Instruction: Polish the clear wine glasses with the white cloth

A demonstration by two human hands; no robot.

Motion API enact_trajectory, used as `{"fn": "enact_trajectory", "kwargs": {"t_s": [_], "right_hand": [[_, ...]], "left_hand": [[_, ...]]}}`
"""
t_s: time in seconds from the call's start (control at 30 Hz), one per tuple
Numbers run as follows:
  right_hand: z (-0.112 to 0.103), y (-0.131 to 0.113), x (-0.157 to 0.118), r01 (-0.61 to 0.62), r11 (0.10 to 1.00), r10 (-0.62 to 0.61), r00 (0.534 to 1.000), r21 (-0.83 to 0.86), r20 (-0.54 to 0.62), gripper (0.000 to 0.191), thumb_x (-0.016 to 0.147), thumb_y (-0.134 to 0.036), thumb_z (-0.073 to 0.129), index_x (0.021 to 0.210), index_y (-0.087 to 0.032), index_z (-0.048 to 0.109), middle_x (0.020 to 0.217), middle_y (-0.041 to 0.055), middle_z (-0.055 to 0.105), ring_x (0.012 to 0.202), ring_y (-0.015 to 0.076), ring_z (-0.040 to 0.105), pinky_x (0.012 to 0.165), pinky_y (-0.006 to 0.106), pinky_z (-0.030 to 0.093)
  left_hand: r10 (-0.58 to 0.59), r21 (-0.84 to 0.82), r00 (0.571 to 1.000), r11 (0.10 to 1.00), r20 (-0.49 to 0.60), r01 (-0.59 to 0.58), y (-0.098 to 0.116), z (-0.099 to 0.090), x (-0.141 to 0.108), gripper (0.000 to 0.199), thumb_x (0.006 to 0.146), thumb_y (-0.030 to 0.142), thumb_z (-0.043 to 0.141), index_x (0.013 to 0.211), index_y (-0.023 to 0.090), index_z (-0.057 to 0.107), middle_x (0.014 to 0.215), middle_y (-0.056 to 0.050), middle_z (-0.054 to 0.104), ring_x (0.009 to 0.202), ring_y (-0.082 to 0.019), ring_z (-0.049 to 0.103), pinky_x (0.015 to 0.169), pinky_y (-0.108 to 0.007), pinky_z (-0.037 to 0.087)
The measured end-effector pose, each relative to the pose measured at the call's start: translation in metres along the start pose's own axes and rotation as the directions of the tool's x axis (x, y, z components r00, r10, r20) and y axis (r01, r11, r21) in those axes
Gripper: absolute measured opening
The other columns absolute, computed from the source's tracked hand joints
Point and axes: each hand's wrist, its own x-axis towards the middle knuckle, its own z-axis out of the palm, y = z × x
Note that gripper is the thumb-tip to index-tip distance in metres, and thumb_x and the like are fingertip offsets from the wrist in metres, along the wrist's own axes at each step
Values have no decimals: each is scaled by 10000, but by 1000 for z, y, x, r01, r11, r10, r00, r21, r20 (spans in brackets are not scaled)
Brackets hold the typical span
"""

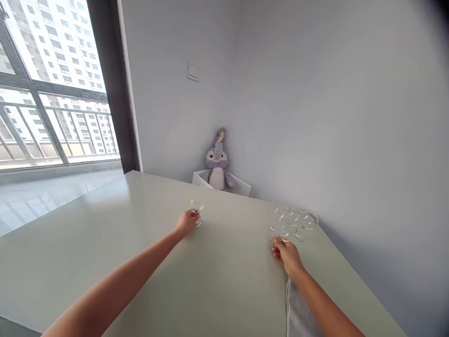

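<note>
My left hand (187,222) is closed around the stem of a clear stemmed glass (197,206), which stands upright near the back of the table. Over on the right, my right hand (286,252) pinches another clear glass (270,244), mostly hidden by the fingers; I cannot tell whether it rests on the table. Just beyond that hand, several clear glasses (295,216) stand close together near the table's right back edge. Beneath my right forearm lies a grey cloth (298,309).
The pale table (217,267) meets grey walls at the back and right. Behind its far edge, a purple plush rabbit (216,177) sits in a white perforated basket (242,188). A large window (52,93) is at the left, and a light switch (193,70) is on the wall.
</note>
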Motion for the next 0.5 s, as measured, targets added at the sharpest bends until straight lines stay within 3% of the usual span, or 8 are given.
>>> {"fn": "enact_trajectory", "kwargs": {"t_s": [0.13, 0.27, 0.4, 0.5], "right_hand": [[27, -2, -26, -1, 1000, 0, 989, 6, 151, 298, 560, -302, 680, 805, -152, 599, 644, -14, 562, 521, 95, 513, 431, 204, 437], [58, -7, -49, -8, 1000, 14, 941, -19, 338, 289, 597, -332, 664, 809, -148, 597, 586, -23, 533, 517, 98, 504, 442, 210, 435], [92, -12, -68, 6, 1000, 2, 897, -16, 442, 261, 614, -328, 643, 795, -145, 601, 601, -11, 543, 525, 100, 509, 462, 219, 443], [119, -15, -79, -13, 1000, 10, 882, 5, 471, 252, 590, -285, 638, 800, -151, 598, 711, 11, 571, 529, 93, 509, 457, 222, 446]], "left_hand": [[-69, -36, 995, 997, -69, 67, -7, -34, 39, 188, 691, 251, 584, 864, 194, 633, 802, -22, 650, 619, -123, 559, 590, -224, 400], [-140, -75, 982, 988, -128, 132, -7, -60, 56, 208, 692, 239, 578, 889, 184, 618, 769, -29, 623, 618, -134, 556, 571, -234, 411], [-197, -86, 943, 980, -269, 181, -5, -73, 42, 385, 699, 184, 543, 1083, 181, 513, 979, -90, 559, 770, -178, 559, 619, -274, 421], [-193, -81, 899, 981, -392, 175, -5, -61, 9, 520, 739, 157, 469, 1240, 186, 333, 1206, -139, 396, 964, -210, 496, 729, -316, 410]]}}
